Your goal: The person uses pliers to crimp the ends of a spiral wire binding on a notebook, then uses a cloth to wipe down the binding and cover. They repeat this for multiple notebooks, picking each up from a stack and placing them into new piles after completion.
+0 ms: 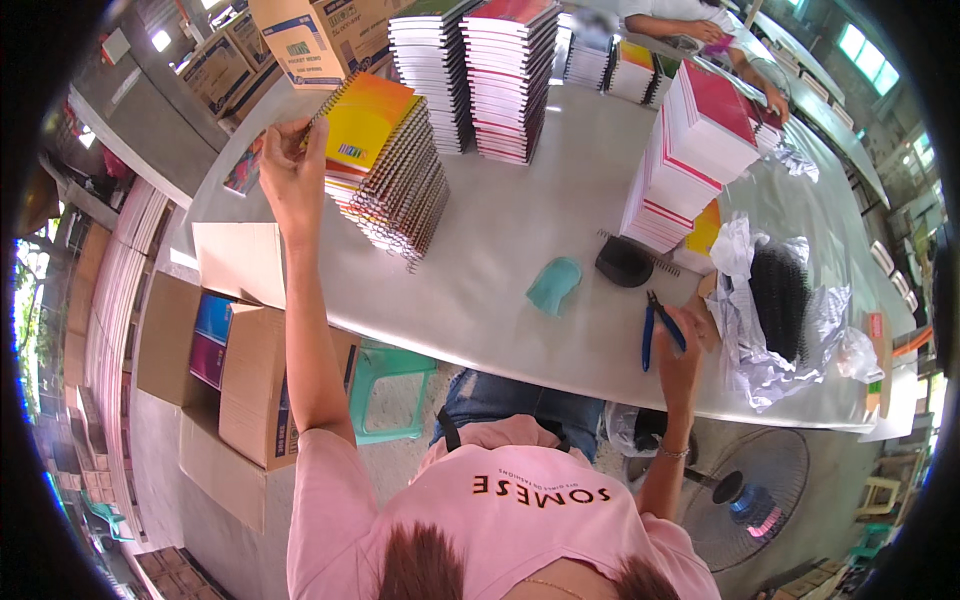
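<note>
My left hand [293,170] is raised at the left edge of a stack of spiral notebooks. Its fingers are curled, with the thumb against the coil side of the top yellow-orange notebook [372,112]; the fingertips are partly hidden. Wire coils run down the near right side of that stack. Near the table's front edge, my right hand [680,345] is closed around one handle of blue-handled cutting pliers [650,325], whose jaws point away from me. Left of the pliers lie a black rounded object [623,262] and a translucent teal piece [554,286].
Tall notebook stacks [510,85] stand behind; red-covered books [680,160] are piled at right. Black coils [778,300] lie in crumpled white paper [738,345]. An open carton [250,380], green stool [390,390] and fan [750,495] flank me. Across the table sits another person [690,15].
</note>
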The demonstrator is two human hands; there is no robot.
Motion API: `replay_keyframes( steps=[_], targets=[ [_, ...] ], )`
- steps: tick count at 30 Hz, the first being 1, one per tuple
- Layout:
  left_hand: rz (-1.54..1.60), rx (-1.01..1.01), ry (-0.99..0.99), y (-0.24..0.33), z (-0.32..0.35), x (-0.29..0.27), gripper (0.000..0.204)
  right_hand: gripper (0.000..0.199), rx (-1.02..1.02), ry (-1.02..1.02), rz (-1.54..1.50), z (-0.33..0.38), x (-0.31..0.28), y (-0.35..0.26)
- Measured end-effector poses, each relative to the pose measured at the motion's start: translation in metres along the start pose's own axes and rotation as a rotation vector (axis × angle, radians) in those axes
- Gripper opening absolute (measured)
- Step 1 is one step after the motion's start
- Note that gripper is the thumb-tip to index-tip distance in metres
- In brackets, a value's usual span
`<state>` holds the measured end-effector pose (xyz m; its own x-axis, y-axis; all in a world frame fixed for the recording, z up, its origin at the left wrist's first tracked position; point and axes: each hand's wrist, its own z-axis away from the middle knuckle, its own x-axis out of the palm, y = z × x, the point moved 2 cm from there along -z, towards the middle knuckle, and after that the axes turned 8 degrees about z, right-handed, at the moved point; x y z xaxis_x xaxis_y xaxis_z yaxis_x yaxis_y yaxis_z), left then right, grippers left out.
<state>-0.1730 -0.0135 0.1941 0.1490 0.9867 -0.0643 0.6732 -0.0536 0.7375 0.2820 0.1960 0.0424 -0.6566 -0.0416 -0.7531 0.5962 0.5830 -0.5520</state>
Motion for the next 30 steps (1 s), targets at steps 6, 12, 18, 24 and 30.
replay_keyframes(
  steps=[6, 12, 18, 24, 30],
  targets=[
    [-0.011, 0.048, -0.058, -0.020, -0.001, 0.000, 0.023, 0.021, -0.062, 0.229, -0.084, -0.060, -0.036, 0.012],
    [-0.080, 0.103, -0.107, -0.037, -0.001, -0.013, 0.024, 0.017, -0.042, 0.222, -0.050, -0.161, -0.044, 0.033],
    [-0.105, 0.058, -0.146, -0.041, 0.002, -0.016, 0.029, 0.026, -0.294, 0.009, 0.262, -0.251, -0.008, 0.081],
    [-0.324, 0.285, -0.058, 0.024, 0.021, -0.005, 0.030, 0.048, -0.073, -0.776, 0.236, -0.319, 0.006, 0.151],
    [-0.176, 0.467, 0.036, 0.075, 0.075, 0.011, 0.016, 0.048, -0.022, -0.570, 0.303, -0.332, 0.018, 0.149]
  ],
)
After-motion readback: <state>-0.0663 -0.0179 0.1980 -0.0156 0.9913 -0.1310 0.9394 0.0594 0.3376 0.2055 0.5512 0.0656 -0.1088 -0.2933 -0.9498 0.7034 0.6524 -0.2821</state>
